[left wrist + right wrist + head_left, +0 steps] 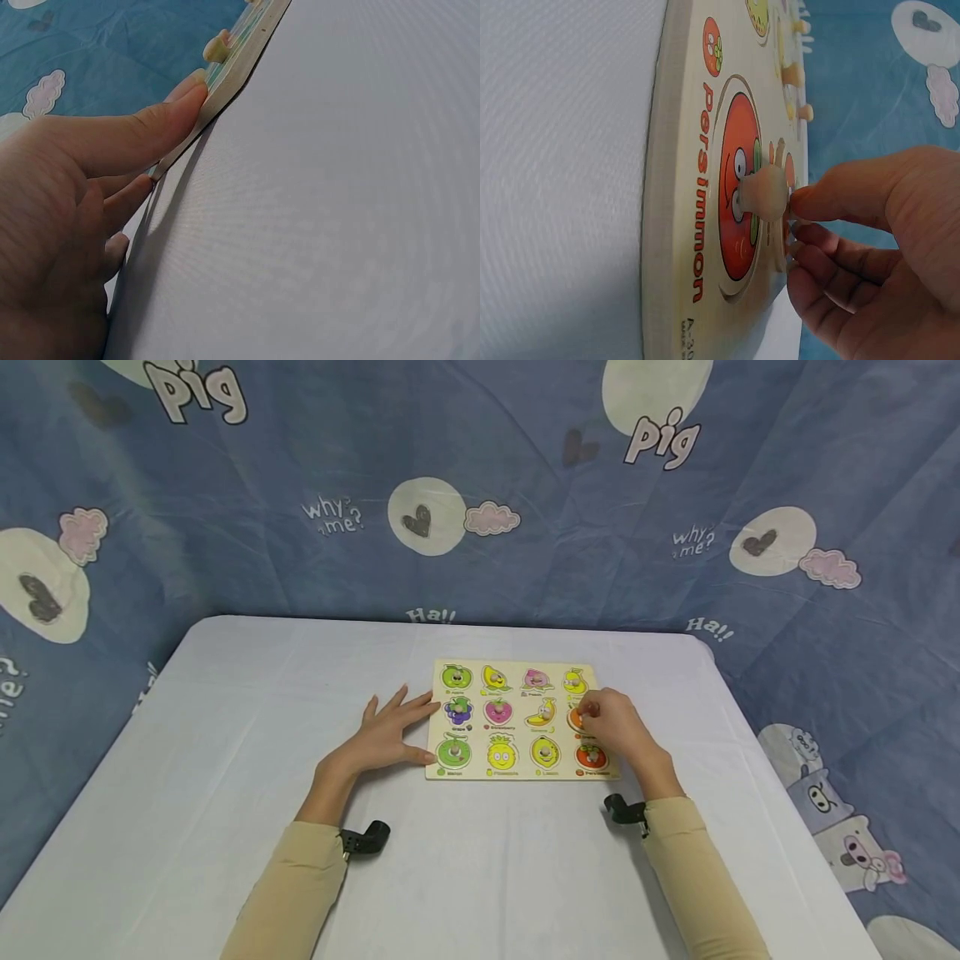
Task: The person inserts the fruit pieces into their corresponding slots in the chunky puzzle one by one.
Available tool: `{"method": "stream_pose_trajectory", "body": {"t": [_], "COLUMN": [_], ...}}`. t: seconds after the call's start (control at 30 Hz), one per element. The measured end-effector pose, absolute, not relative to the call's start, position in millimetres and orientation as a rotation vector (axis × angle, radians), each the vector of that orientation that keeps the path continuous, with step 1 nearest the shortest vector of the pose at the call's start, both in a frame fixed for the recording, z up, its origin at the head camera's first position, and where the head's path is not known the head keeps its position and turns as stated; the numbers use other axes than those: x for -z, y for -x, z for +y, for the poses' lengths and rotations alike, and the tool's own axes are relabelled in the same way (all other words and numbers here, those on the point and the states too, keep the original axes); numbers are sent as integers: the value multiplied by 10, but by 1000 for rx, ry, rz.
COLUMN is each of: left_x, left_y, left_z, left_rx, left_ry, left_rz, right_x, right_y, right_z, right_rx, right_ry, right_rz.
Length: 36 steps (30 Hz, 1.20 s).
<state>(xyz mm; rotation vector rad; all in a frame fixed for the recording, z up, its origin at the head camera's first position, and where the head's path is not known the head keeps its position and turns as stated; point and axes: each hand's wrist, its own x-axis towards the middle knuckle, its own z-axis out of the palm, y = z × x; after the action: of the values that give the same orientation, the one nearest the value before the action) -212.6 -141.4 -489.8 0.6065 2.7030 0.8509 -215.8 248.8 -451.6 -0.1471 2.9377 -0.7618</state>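
A wooden fruit peg puzzle board lies on the table, its rows of colourful pieces bearing small knobs. My left hand is spread at the board's left side, thumb and fingertips touching the edge. In the left wrist view the thumb rests on the rim. At the right end my right hand pinches the orange piece, its knob hidden by the fingers. Just nearer sits the persimmon piece in its slot, its wooden knob standing free beside the right thumb.
A white cloth covers the table. Behind it hangs a blue printed curtain. Black wrist cameras, a left one and a right one, stick out from the beige sleeves near the table surface.
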Motion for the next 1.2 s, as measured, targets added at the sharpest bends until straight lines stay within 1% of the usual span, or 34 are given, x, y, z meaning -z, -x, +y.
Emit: {"method": "stream_pose_trajectory", "body": {"t": [0.33, 1.2], "left_x": [4893, 4905], "left_y": [2127, 2119], "left_z": [-1400, -1400], "left_rx": [-844, -848], "left_ry": [-595, -594], "left_rz": [2707, 2716], "right_x": [4553, 4549], "right_y": [2185, 2089], "right_z": [2479, 2486], "right_rx": [738, 780], "right_ry": [154, 101], "right_rz": [2929, 2905]}}
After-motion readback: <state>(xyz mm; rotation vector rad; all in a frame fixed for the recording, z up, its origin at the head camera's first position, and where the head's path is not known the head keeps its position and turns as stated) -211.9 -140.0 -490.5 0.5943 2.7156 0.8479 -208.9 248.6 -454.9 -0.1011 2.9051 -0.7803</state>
